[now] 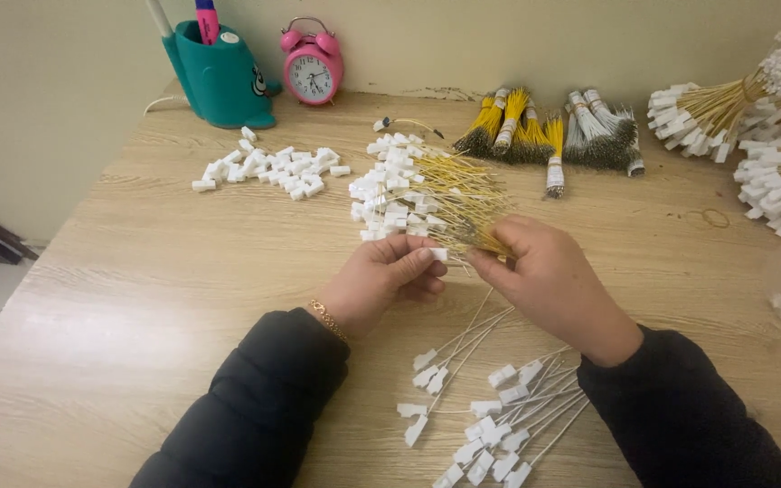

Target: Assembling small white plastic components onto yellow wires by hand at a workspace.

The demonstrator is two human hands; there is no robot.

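Head view: the left hand (381, 276) is pinching a small white plastic connector block (438, 255) between thumb and forefinger, the fingers closing together on it at their tips. The right hand (549, 280) is gripping the near ends of a fanned bundle of thin yellow wires tipped with white plastic connectors (427, 194), its fingers clamping around the wire ends; the connector-tipped ends are spreading away beyond the fingertips, toward the far side of the light wooden tabletop (137, 289). The two sets of fingertips are meeting just beside each other, with the connector block lying between them. Directly below the fingers, between the two black sleeves, a loose group of pale grey wires with white connector tips (490, 416) is lying flat. Well beyond the left fingers, a scattered pile of loose white connector blocks (268, 169) is resting on the tabletop.
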